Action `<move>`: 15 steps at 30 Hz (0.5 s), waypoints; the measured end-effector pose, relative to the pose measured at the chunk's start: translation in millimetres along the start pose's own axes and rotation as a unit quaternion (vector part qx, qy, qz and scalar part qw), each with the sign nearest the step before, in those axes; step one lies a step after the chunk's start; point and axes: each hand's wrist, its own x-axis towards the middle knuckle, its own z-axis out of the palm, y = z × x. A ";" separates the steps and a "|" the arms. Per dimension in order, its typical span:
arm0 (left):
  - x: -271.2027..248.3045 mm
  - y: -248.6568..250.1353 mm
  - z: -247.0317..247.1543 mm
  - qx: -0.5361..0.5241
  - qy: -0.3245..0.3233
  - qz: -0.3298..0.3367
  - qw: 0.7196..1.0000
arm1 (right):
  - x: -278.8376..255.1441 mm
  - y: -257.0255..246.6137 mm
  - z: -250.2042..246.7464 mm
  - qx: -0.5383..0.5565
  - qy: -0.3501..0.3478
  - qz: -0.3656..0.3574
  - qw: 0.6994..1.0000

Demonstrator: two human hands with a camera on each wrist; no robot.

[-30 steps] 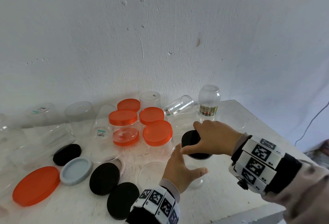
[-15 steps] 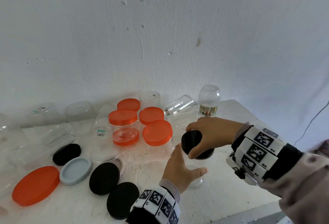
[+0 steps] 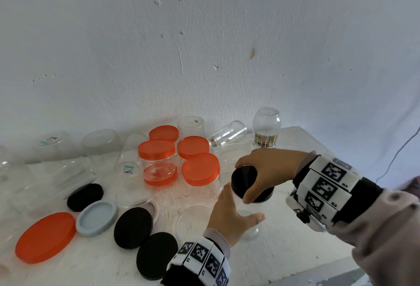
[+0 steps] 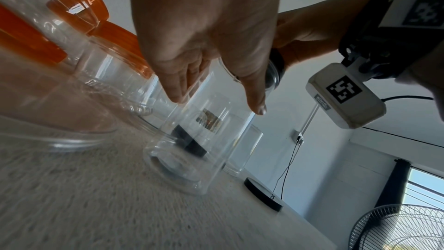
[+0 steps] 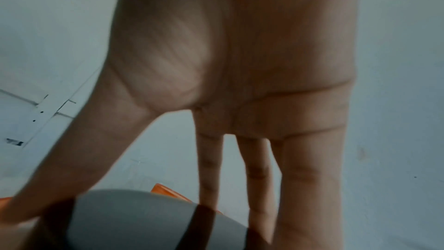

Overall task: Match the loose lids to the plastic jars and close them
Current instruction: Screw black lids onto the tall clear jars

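Note:
A clear plastic jar (image 3: 250,232) (image 4: 199,140) stands upright near the table's front right. My left hand (image 3: 238,204) (image 4: 217,102) holds its side, fingers behind and thumb in front. A black round lid (image 3: 244,177) (image 4: 276,67) (image 5: 144,220) sits on the jar's mouth, its top tilted towards me. From above and the right, my right hand (image 3: 254,185) grips the lid's rim, thumb on the near side and fingers over the far side. The jar's mouth is hidden under the lid and hand.
Jars with orange lids (image 3: 156,160) stand just left of the hands, clear open jars (image 3: 266,126) behind them by the wall. Loose lids lie front left: black ones (image 3: 133,227), a grey one (image 3: 96,218), a large orange one (image 3: 45,237). The table's edge (image 3: 318,265) runs close on the right.
My right hand has turned on the black lid, its thumb swinging round to the near side and its wrist rising. The left hand and the jar have stayed put.

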 end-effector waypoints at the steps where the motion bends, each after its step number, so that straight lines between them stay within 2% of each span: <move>1: -0.1 -0.2 -0.1 0.001 -0.001 0.001 1.000 | 1.5 -1.0 1.8 -0.004 0.007 0.011 1.000; 5: -0.2 -0.8 -0.2 -0.002 0.001 0.001 1.000 | 3.7 -3.7 3.6 -0.011 0.005 0.033 0.999; 9: -0.6 0.2 0.1 0.006 0.004 -0.004 1.000 | 0.8 -2.7 -2.2 0.005 -0.053 -0.005 0.999; 12: -1.2 0.6 -0.2 0.009 0.005 -0.001 1.000 | 1.7 -0.9 -3.3 0.009 -0.029 -0.024 0.999; 15: -0.9 0.8 -0.3 0.008 -0.001 -0.003 1.000 | 2.8 0.1 2.7 0.025 0.016 0.002 1.000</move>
